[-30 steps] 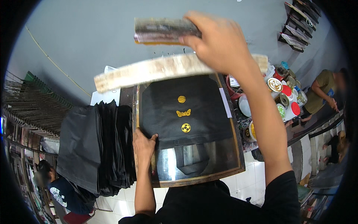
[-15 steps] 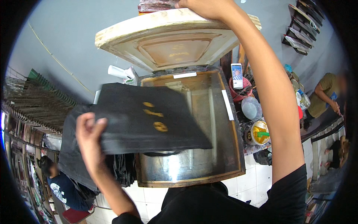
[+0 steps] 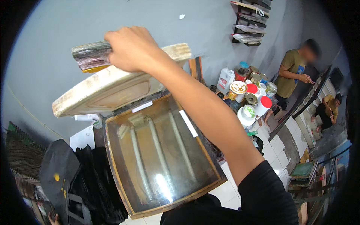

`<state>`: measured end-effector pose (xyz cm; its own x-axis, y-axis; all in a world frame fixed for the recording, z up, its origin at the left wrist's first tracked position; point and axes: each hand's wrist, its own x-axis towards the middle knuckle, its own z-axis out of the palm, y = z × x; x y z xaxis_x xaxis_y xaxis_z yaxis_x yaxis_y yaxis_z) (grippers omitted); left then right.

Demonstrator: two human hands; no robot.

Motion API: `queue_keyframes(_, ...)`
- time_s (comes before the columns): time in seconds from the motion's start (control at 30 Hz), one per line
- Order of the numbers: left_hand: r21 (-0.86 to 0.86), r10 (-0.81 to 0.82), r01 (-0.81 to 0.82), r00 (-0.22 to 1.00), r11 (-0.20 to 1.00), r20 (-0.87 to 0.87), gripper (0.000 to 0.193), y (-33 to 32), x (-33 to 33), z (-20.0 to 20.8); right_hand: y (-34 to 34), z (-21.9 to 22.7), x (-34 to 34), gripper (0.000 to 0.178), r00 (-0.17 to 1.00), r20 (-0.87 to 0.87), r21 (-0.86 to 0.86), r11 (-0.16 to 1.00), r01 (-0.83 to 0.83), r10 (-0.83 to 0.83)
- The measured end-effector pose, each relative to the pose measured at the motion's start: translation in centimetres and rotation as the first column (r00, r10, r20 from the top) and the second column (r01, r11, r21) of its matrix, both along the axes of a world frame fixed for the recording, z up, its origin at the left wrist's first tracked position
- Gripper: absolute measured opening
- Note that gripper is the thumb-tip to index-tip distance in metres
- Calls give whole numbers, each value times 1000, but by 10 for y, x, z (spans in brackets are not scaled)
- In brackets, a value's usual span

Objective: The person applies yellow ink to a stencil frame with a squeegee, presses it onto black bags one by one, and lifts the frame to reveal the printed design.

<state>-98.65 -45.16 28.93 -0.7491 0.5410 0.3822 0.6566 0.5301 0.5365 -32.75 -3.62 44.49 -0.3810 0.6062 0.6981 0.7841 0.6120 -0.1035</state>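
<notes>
My right hand (image 3: pixel 131 48) is wrapped round the end of a paint-stained squeegee (image 3: pixel 91 55) with a yellow lower edge, at the top of a tilted screen printing frame (image 3: pixel 112 88). The frame stands raised over a glass-topped table (image 3: pixel 165 157) with a wooden rim and pale tubes beneath the glass. At the lower left, my left hand (image 3: pixel 54 218), mostly cut off by the picture's edge, is at the side of a black tote bag (image 3: pixel 56 161) with gold prints. A strap (image 3: pixel 83 210) shows at the bag's near end.
Several black bags (image 3: pixel 97 183) are piled left of the glass table. Paint cans and jars (image 3: pixel 247 114) crowd the right side. Beyond them a person (image 3: pixel 290 73) stands, and another person (image 3: pixel 326 112) sits farther right. A wall rack (image 3: pixel 251 22) holds flat items.
The tote bag has moved left with my left hand, off the glass. My view has turned right. The screen stays raised, with my right hand still at its top.
</notes>
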Motion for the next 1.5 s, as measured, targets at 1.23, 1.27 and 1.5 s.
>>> queue_keyframes(1.23, 384, -92, 328, -645, 863, 759, 51, 84, 396, -276, -264, -339, 12, 47, 979, 9, -497, 850, -173, 204)
queue_keyframes(1.27, 343, -21, 454, -578, 822, 815, 48, 86, 385, -318, -264, -336, 18, 49, 976, -23, -491, 848, -198, 215)
queue_keyframes(1.5, 447, -179, 797, -410, 407, 894, 29, 99, 512, -213, -200, -266, 146, 48, 956, -290, -552, 809, -203, 42)
